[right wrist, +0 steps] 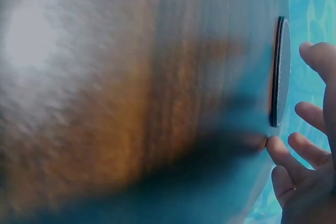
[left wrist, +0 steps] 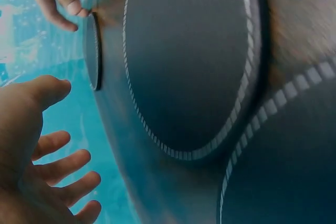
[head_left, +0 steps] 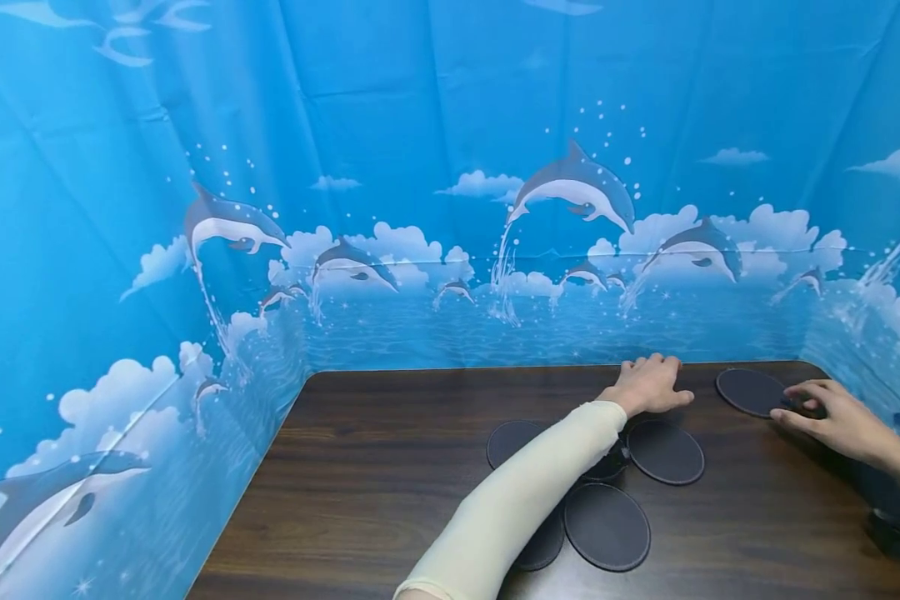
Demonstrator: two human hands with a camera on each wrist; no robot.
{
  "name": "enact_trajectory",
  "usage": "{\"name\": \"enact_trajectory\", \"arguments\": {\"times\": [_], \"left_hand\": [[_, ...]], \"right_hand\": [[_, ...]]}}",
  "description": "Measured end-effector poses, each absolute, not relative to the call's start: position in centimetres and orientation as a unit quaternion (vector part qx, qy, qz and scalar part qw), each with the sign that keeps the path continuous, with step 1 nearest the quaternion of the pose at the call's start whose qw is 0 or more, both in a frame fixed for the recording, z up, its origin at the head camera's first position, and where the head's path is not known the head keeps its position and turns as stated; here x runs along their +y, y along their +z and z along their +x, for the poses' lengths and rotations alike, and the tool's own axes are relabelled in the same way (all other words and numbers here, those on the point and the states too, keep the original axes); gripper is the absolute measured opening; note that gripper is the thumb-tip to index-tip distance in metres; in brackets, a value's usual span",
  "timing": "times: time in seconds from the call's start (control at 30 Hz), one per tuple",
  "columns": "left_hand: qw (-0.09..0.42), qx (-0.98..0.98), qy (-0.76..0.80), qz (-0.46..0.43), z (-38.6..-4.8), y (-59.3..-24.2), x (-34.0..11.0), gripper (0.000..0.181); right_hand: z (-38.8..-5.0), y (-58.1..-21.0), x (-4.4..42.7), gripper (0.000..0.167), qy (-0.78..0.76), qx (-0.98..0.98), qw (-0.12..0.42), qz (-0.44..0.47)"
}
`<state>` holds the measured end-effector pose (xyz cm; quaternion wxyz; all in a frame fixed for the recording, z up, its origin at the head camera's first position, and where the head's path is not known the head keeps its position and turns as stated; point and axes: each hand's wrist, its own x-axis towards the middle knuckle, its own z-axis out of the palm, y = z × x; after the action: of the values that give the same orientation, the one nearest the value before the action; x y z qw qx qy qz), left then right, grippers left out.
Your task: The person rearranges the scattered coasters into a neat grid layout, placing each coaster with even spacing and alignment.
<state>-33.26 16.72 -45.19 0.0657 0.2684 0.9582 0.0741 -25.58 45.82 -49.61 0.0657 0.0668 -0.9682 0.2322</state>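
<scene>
My left hand [head_left: 648, 383], in a cream sleeve, reaches over the back of the table with its fingers spread and nothing in them. Just in front of it lies a dark round coaster [head_left: 666, 452] with a stitched rim, seen large in the left wrist view [left wrist: 186, 61]. At the back right, my right hand [head_left: 832, 417] is beside another coaster [head_left: 750, 392], thumb and fingers apart near its right edge. In the right wrist view that coaster [right wrist: 284, 72] shows a thick edge, perhaps two layers; one fingertip [right wrist: 278, 148] meets the tabletop. Contact with the coaster is unclear.
More coasters lie around the left forearm, one in front [head_left: 607, 527], one behind [head_left: 512, 437], others partly hidden under the sleeve. The dark wooden table [head_left: 330, 492] is bordered by a blue dolphin curtain [head_left: 420, 167] at the back and sides.
</scene>
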Motion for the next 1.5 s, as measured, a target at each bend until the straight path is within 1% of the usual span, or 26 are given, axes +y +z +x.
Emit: {"name": "enact_trajectory", "arguments": {"times": [0.17, 0.37, 0.53, 0.73, 0.97, 1.1, 1.27, 1.43, 1.5], "left_hand": [[0.075, 0.962, 0.056, 0.258, -33.2, -46.1, 18.6, 0.061], [0.083, 0.965, 0.04, 0.246, -34.0, -46.2, 18.8, 0.061], [0.075, 0.967, 0.031, 0.24, -34.7, -46.4, 19.1, 0.061], [0.073, 0.967, 0.036, 0.24, -34.7, -46.7, 21.5, 0.064], [0.058, 0.971, 0.038, 0.228, -34.2, -47.1, 22.7, 0.065], [0.055, 0.973, 0.023, 0.225, -34.0, -47.7, 23.6, 0.058], [0.066, 0.976, 0.025, 0.206, -33.8, -48.1, 24.4, 0.046], [0.081, 0.976, 0.03, 0.201, -33.9, -48.4, 25.3, 0.045], [0.079, 0.976, 0.033, 0.201, -34.0, -48.7, 25.4, 0.045]], "right_hand": [[-25.7, -50.1, 46.7, 0.074, 0.23, -0.969, 0.065, 0.061], [-25.8, -50.4, 47.6, 0.079, 0.225, -0.971, 0.06, 0.055], [-26.7, -49.8, 47.8, 0.082, 0.211, -0.974, 0.065, 0.057], [-27.6, -48.8, 48.0, 0.086, 0.191, -0.978, 0.068, 0.053], [-28.1, -48.9, 48.7, 0.094, 0.194, -0.979, 0.026, 0.055], [-28.1, -49.1, 49.2, 0.097, 0.19, -0.98, 0.009, 0.052], [-28.3, -49.4, 49.4, 0.097, 0.18, -0.982, -0.007, 0.062], [-28.1, -49.6, 49.5, 0.095, 0.181, -0.981, -0.011, 0.067], [-28.1, -49.7, 49.5, 0.093, 0.187, -0.979, -0.011, 0.075]]}}
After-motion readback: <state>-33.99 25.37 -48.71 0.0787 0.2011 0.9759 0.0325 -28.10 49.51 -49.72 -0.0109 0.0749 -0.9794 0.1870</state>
